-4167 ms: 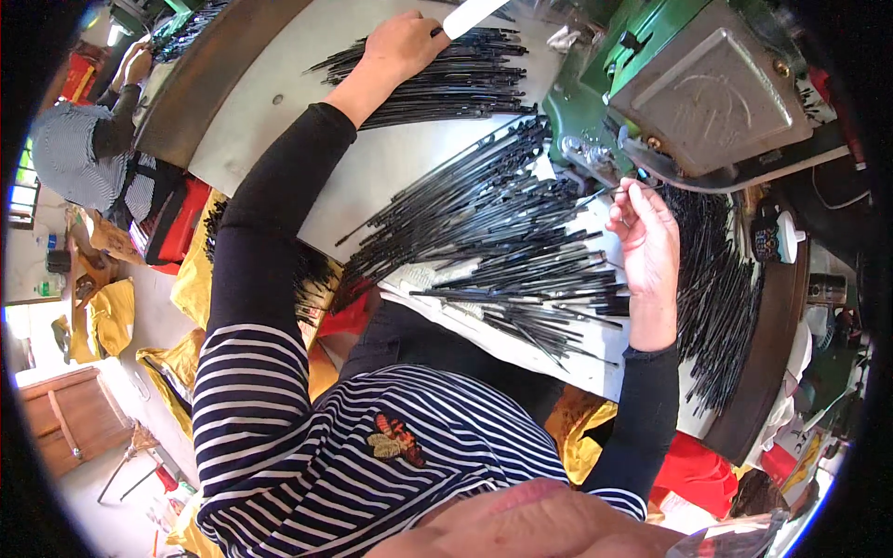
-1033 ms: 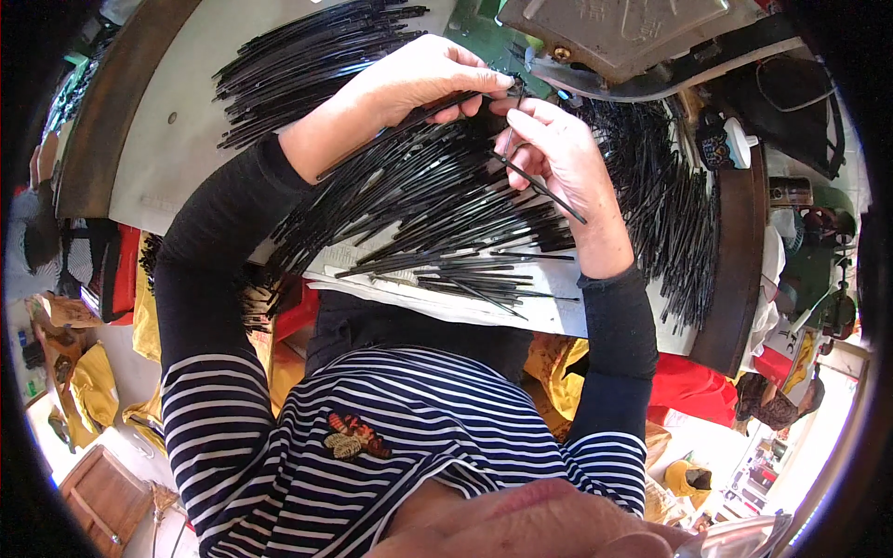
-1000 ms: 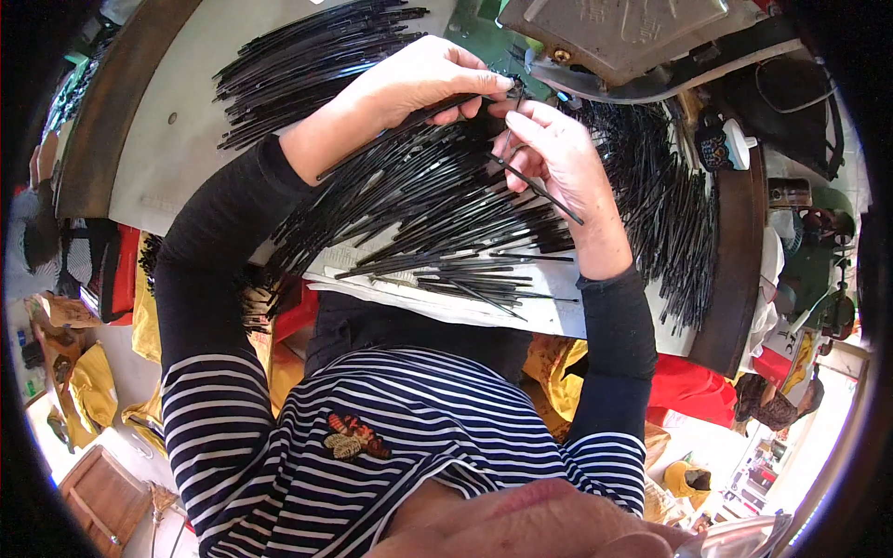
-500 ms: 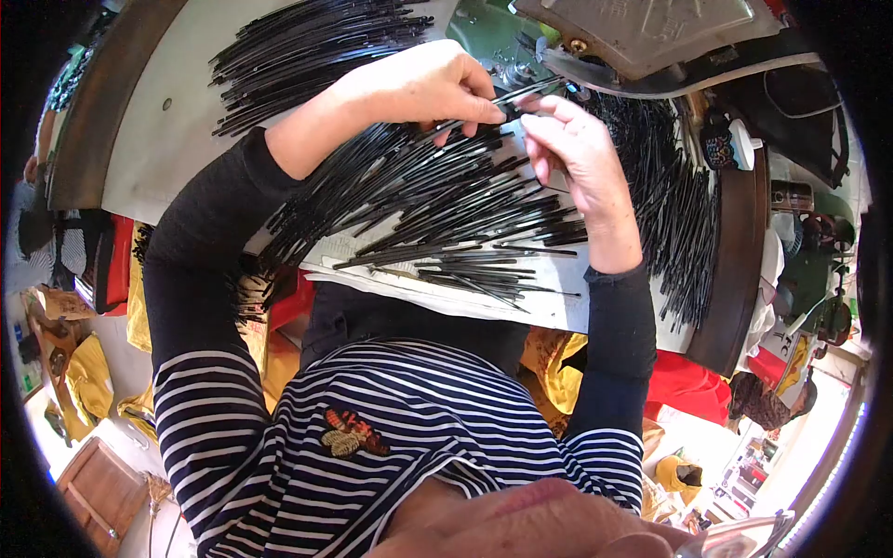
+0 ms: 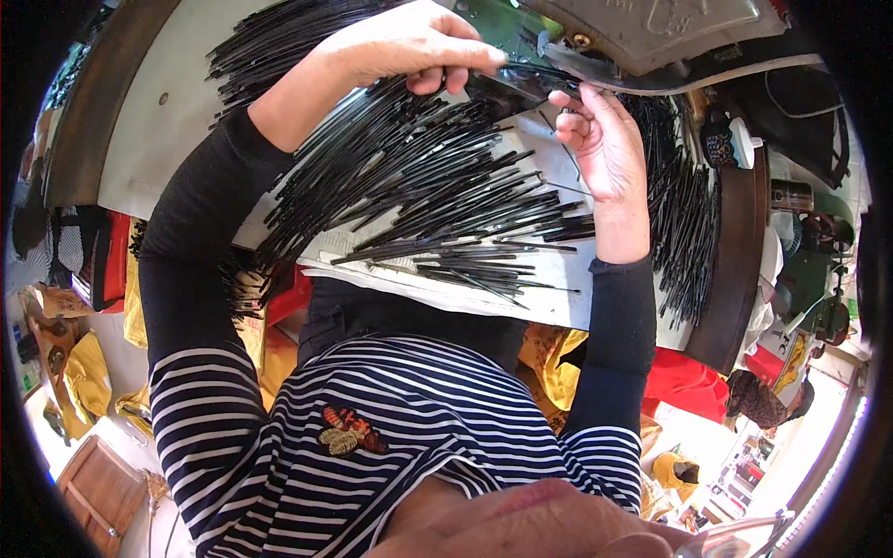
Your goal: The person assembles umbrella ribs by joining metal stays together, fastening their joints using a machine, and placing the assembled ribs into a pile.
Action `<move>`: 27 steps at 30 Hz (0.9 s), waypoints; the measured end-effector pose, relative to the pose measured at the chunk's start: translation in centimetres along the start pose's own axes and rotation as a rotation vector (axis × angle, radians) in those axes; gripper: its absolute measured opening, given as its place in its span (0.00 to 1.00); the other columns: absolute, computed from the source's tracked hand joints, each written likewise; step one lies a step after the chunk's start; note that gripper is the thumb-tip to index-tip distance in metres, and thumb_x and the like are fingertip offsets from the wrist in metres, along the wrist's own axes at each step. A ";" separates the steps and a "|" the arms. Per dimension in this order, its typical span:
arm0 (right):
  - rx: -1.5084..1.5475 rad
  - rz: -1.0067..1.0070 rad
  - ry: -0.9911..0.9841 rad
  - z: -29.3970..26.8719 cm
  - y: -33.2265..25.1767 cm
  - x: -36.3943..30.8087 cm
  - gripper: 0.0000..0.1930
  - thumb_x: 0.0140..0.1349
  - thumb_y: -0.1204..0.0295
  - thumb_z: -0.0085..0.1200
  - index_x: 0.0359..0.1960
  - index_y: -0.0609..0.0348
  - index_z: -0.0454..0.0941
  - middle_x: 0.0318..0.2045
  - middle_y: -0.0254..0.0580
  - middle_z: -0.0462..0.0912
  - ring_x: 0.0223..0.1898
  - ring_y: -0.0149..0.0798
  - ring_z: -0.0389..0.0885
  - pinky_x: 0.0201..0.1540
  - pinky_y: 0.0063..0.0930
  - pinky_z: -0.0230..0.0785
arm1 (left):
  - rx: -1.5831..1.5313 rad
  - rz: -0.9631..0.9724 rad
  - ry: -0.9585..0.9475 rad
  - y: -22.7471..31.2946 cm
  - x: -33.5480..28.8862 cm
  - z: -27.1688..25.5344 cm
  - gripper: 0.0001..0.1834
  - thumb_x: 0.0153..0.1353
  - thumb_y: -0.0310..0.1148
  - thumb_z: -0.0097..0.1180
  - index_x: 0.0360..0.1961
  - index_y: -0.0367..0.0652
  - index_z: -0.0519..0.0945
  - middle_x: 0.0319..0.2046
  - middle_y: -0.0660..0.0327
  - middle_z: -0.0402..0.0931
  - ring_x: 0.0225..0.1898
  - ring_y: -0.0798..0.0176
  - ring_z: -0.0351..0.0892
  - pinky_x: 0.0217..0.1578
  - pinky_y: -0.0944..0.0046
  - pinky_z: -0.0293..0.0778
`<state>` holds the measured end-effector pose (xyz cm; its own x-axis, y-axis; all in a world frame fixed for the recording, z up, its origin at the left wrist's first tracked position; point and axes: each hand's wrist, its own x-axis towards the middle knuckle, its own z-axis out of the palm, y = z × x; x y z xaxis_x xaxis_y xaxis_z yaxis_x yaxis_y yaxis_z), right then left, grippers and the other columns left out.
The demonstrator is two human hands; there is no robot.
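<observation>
Up by the machine, a thin black strip (image 5: 535, 67) stretches between my two hands. My left hand (image 5: 414, 45) pinches its left end between thumb and forefinger, the other fingers curled under. My right hand (image 5: 603, 139) is closed at the strip's other end, fingertips bunched near the machine. Below them, a wide fan of slender black strips (image 5: 400, 167) lies over the pale tabletop (image 5: 139, 139). One or two single thin strips lie beside my right hand's wrist. What the fingertips grip exactly is partly hidden and blurred.
A grey metal machine (image 5: 670, 33) with a green base overhangs the far right. More black strips are piled at the far left (image 5: 279, 42) and down the right side (image 5: 684, 214). A patterned cup-like container (image 5: 726, 139) stands at the right edge, near a dark wooden rim (image 5: 730, 270).
My left hand has moved up and slightly left. My right hand has shifted a little right, so the hands are farther apart, with the black strip stretched between them.
</observation>
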<state>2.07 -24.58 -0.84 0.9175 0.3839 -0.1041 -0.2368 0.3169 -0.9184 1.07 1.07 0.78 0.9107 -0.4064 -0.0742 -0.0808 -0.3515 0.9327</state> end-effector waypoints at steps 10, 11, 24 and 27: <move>-0.011 -0.067 0.061 0.2 0.1 0.2 0.13 0.62 0.70 0.49 0.43 0.68 0.72 0.34 0.56 0.80 0.26 0.35 0.81 0.28 0.24 0.77 | -0.255 -0.069 0.080 -1.6 1.8 0.3 0.18 0.57 0.44 0.57 0.32 0.37 0.79 0.08 0.73 0.58 0.08 0.80 0.54 0.11 0.77 0.49; -0.011 -0.066 0.058 0.3 0.1 0.3 0.13 0.62 0.70 0.49 0.43 0.68 0.72 0.34 0.56 0.80 0.26 0.35 0.81 0.28 0.24 0.77 | -0.276 -0.070 0.062 -1.7 1.7 0.2 0.18 0.56 0.44 0.57 0.32 0.36 0.79 0.08 0.73 0.58 0.08 0.80 0.54 0.11 0.77 0.49; 0.092 -0.063 0.101 -1.2 0.4 1.1 0.11 0.61 0.74 0.45 0.41 0.69 0.70 0.37 0.59 0.78 0.32 0.47 0.80 0.33 0.32 0.78 | -0.060 -0.062 0.105 1.4 0.7 -0.6 0.16 0.57 0.38 0.55 0.23 0.34 0.79 0.10 0.69 0.64 0.11 0.75 0.58 0.12 0.72 0.54; 0.014 -0.183 0.123 -1.7 0.1 0.7 0.10 0.58 0.78 0.49 0.41 0.69 0.71 0.37 0.53 0.78 0.39 0.46 0.79 0.40 0.35 0.77 | -0.149 0.047 0.100 1.5 0.6 -0.5 0.16 0.55 0.39 0.57 0.24 0.33 0.79 0.11 0.70 0.63 0.11 0.76 0.57 0.12 0.73 0.54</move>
<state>3.26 -25.76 -1.61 0.9776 0.2099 0.0176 -0.0659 0.3843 -0.9208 1.67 0.75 2.37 0.9438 -0.3307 -0.0004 -0.0704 -0.2020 0.9769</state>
